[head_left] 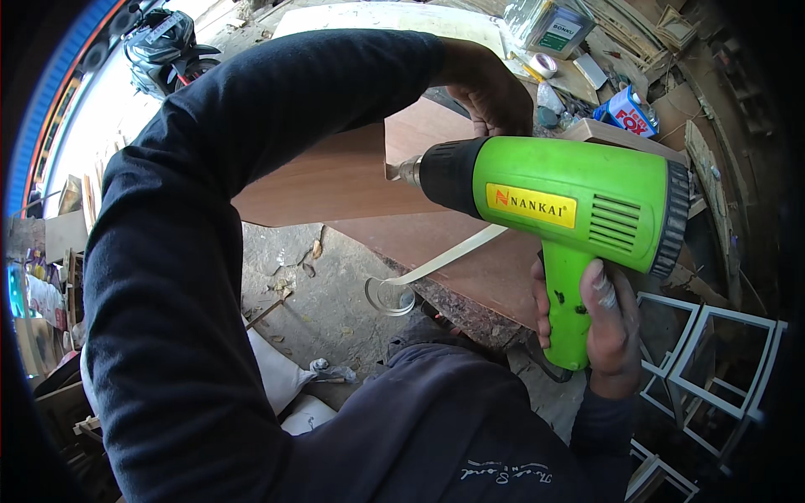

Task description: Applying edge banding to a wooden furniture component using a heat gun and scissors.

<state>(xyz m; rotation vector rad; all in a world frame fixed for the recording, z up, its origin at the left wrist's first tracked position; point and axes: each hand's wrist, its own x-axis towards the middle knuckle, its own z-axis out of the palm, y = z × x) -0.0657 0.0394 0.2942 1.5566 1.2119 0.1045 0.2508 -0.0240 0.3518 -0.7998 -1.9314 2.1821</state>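
Note:
My right hand (pixel 610 323) is wrapped round the handle of a green heat gun (pixel 570 180) with a black front collar. Its metal nozzle (pixel 408 172) points left, close to the edge of a brown wood-grain panel (pixel 335 180). Beyond the heat gun, my left hand (pixel 490 92) reaches over the panel with fingers curled downward. The heat gun's body hides its fingertips, so what they press or hold cannot be seen. From beneath the heat gun a thin pale strip (pixel 453 256) hangs down left and ends in a loose curl.
Under the panel lies a brown board (pixel 470 277) with a rough front edge. At the back right stand a clear plastic container (pixel 549 29), a tape roll (pixel 543 65) and a blue-and-white can (pixel 627 113). White frames (pixel 713 360) stand at right; a motorcycle (pixel 168 50) is far left.

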